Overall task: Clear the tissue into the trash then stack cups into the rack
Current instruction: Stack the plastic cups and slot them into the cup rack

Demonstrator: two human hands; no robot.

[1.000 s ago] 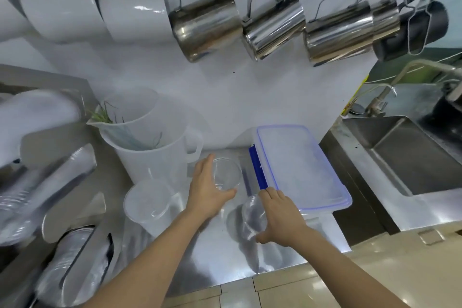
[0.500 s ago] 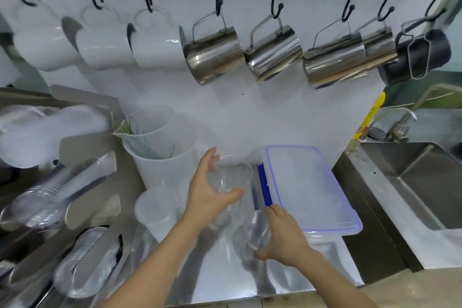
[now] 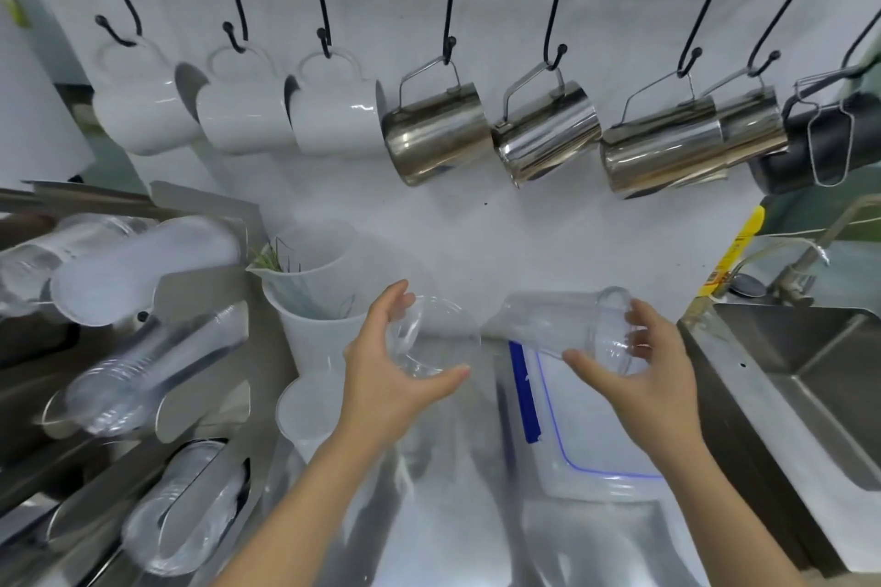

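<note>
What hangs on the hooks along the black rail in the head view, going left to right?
Three white mugs → a steel jug → a second steel jug → two steel jugs that overlap → a black jug at the far right.
</note>
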